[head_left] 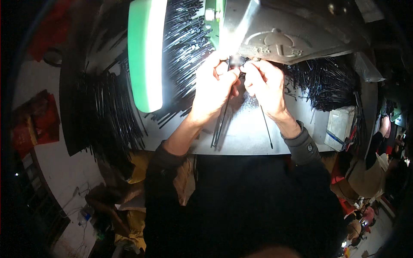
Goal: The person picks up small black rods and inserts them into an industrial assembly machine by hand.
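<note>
Worktable (pixel 245 147), pale, its near edge running in front of the person.
Machine housing (pixel 314 32), grey metal, raised emblem on its face, overhanging the table's far side.
Left rod stack (pixel 105 114), black, loosely bunched.
Right rod stack (pixel 329 81), black, beside the housing.
Centre rod stack (pixel 183 56), black, glossy under the light.
Panel (pixel 140 56), green, round-cornered, right edge glaring white, standing between the left and centre stacks.
Box (pixel 340 124), whitish, at the table's right.
Left hand (pixel 211 88), fingers curled, gripping black rods (pixel 220 122) that slant down toward the near edge.
Right hand (pixel 266 81), just beside it below the housing, thumb and fingers pinched on a single thin rod (pixel 266 124), dark-tipped, hanging over the table. Detail at the fingertips lost in glare.
</note>
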A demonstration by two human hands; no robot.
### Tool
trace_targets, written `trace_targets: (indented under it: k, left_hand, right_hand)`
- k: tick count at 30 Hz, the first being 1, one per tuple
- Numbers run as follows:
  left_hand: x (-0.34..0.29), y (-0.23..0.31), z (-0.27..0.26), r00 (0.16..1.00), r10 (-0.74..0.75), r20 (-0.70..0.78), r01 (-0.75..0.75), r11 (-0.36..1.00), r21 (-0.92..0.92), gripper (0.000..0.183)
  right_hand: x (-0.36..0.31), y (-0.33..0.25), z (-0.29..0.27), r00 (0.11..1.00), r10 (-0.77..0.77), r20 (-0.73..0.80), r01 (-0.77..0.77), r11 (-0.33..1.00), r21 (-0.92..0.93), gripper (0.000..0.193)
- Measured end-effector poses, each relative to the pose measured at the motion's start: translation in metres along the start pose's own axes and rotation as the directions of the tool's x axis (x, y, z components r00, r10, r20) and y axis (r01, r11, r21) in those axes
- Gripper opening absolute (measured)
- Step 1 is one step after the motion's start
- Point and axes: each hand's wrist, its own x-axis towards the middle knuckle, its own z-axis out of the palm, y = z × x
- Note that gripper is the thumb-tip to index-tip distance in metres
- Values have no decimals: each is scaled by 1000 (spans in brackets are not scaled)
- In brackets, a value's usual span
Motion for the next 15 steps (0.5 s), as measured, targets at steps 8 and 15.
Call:
trace_targets:
  k: [8,15]
  left_hand:
    - [8,-3,1,997,75,28,-78,989,124,12]
    - [11,1,2,997,76,16,-77,986,149,6]
  right_hand:
    - [4,5,-3,998,-36,-45,38,998,56,16]
    - [8,-3,-8,1000,-18,7,18,992,-125,19]
